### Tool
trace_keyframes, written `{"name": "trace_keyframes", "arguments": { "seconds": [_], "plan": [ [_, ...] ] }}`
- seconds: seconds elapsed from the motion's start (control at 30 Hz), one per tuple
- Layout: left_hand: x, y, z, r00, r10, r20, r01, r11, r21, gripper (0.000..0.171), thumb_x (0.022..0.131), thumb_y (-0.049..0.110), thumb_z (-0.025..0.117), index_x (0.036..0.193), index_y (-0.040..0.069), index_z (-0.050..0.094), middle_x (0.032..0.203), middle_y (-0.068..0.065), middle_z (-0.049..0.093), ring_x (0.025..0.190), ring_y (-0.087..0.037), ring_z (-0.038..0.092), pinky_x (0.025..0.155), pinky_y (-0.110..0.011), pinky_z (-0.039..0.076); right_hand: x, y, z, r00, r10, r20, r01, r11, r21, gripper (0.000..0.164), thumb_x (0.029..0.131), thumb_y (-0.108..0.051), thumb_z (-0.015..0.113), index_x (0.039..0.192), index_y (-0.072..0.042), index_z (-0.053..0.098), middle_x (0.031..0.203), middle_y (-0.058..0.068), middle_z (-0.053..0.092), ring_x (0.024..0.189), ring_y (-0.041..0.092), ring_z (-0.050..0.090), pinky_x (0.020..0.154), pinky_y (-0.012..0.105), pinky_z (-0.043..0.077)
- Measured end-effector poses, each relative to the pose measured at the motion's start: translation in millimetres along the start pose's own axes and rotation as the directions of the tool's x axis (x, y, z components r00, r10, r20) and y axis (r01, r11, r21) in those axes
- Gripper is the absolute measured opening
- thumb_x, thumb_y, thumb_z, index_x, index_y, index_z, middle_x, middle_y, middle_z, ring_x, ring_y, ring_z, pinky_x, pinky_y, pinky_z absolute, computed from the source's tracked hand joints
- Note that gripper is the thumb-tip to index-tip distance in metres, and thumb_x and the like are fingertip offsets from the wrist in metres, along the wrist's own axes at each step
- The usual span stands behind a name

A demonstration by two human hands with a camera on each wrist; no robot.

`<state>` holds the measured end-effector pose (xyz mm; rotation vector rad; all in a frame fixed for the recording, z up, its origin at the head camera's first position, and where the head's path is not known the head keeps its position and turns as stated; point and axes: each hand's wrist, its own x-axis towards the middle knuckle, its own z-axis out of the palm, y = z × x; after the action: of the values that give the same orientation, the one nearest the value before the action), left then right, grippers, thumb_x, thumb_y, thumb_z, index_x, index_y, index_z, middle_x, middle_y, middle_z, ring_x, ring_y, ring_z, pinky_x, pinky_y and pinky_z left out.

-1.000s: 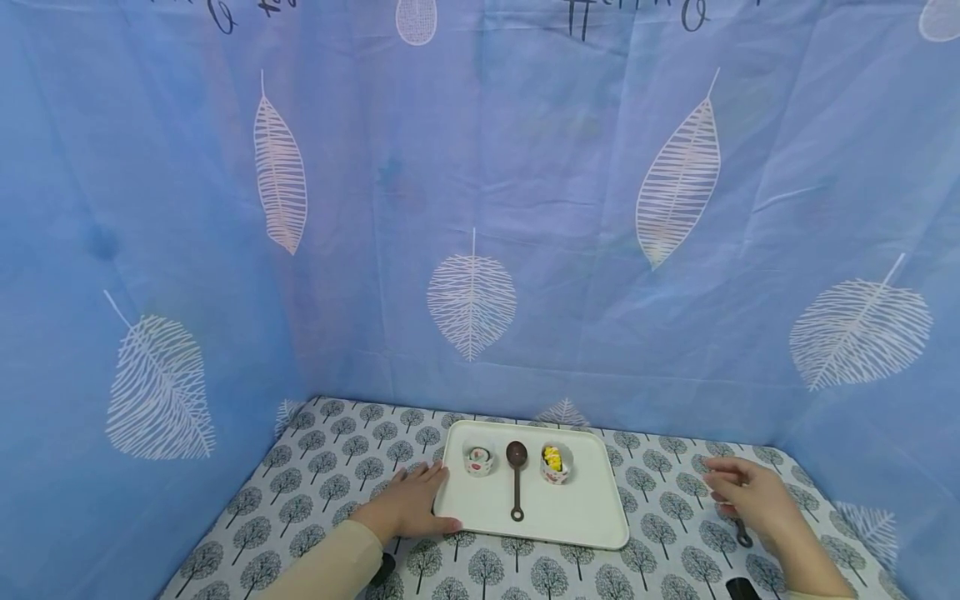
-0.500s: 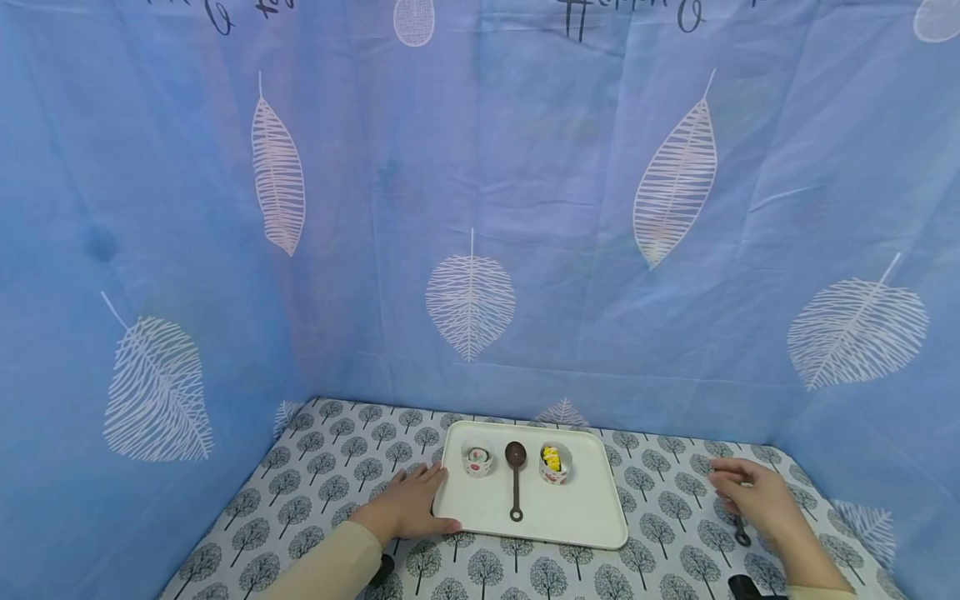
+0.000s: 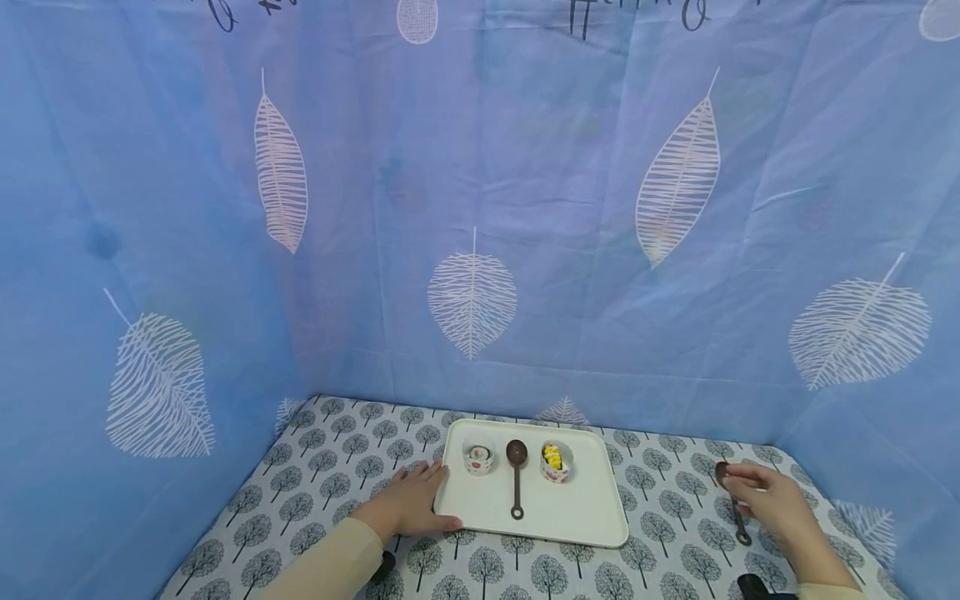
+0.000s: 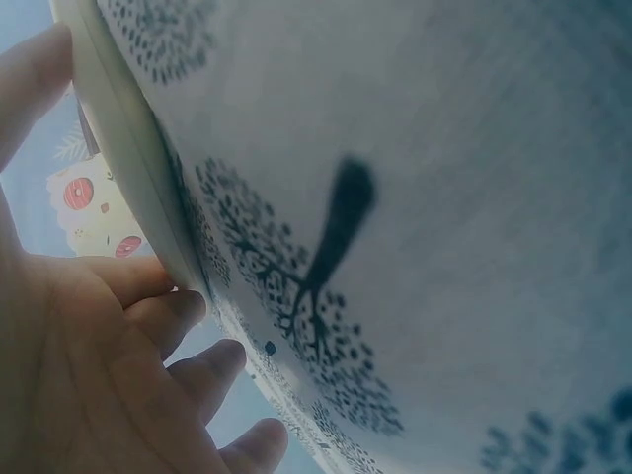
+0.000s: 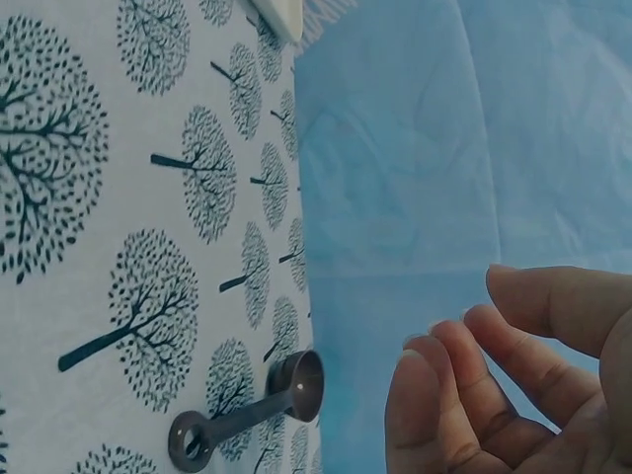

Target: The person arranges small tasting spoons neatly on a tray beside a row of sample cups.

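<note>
The right hand (image 3: 772, 504) hangs with fingers loosely parted, holding nothing. Just left of it, well apart from the tray (image 3: 585, 515), a dark spoon (image 5: 245, 418) lies on the bench (image 3: 648, 575), bowl away from the person; the spread left hand (image 3: 411, 503) touches the tray.

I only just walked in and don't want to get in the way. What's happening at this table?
A person's left hand touches the edge of a cream tray. Their right hand is beside a small brown measuring spoon lying on the tree-print cloth, but isn't gripping it. On the tray, a larger brown spoon lies between two printed cups: the left cup holds a small round piece, the right cup a yellow-and-white piece.
</note>
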<state>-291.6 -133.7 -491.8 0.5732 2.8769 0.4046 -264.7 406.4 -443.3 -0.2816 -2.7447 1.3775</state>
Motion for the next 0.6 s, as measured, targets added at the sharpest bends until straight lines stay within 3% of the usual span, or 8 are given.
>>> {"name": "trace_keyframes", "arguments": {
  "seconds": [0.13,0.3,0.6],
  "plan": [
    [0.1,-0.4,0.5,1.0,-0.001,0.002,0.001,1.0,-0.003,0.103,0.083,0.074,0.062,0.156,0.006,0.034,0.161,-0.013,0.032,0.147,-0.039,0.029,0.118,-0.062,0.021,3,5,-1,0.999,0.035,0.021,-0.036,0.999,0.013,0.061,0.099,-0.027,0.065,0.139,0.014,0.044,0.113,0.024,0.066,0.1,0.035,0.065,0.079,0.041,0.06],
    [1.0,1.5,4.0,1.0,0.005,0.001,-0.005,1.0,-0.003,0.104,0.082,0.075,0.061,0.156,0.006,0.035,0.161,-0.013,0.033,0.147,-0.039,0.03,0.117,-0.062,0.021,2,17,-5,0.998,0.057,0.024,-0.057,0.998,0.014,0.06,0.099,-0.027,0.066,0.137,0.015,0.046,0.107,0.017,0.069,0.094,0.027,0.066,0.078,0.041,0.06],
    [-0.7,3.0,-0.4,1.0,0.0,0.0,0.0,1.0,0.014,0.103,0.083,0.074,0.061,0.156,0.005,0.035,0.161,-0.013,0.032,0.147,-0.04,0.029,0.117,-0.062,0.022,16,34,-5,0.995,0.095,0.013,-0.095,0.995,0.028,0.061,0.097,-0.024,0.068,0.138,0.016,0.045,0.113,0.026,0.066,0.094,0.029,0.066,0.077,0.042,0.06]
  ]
}}
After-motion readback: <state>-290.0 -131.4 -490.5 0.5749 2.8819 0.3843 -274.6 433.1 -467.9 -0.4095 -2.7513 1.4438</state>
